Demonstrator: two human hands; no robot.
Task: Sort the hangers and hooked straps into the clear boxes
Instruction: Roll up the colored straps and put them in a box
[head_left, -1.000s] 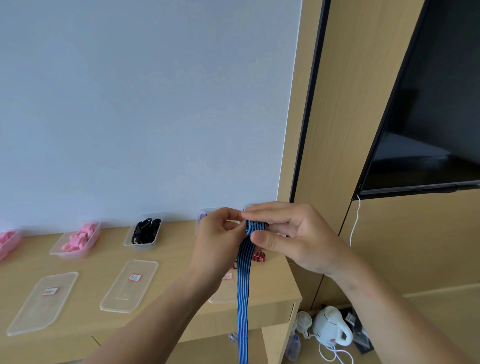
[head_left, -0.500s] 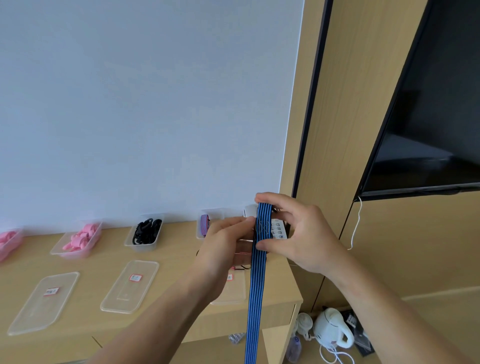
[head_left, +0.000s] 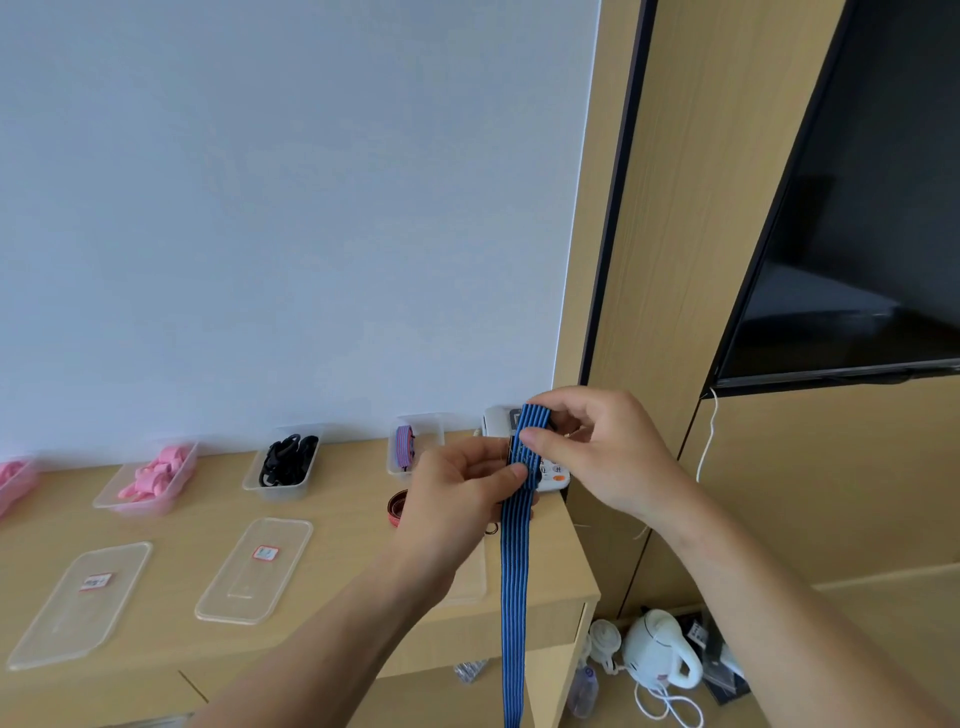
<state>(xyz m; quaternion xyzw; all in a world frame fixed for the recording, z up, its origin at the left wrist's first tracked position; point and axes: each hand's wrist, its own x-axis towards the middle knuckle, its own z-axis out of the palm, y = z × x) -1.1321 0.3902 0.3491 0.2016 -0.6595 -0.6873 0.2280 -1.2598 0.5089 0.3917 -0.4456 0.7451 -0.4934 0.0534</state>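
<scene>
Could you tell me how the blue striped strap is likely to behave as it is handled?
Probably floppy: the blue striped strap hangs straight down below the left hand and folds over at the right hand. Likely light, since pinches alone hold it.

Bare forearms (head_left: 322, 639), bare left hand (head_left: 457, 499) and right hand (head_left: 608, 457).
</scene>
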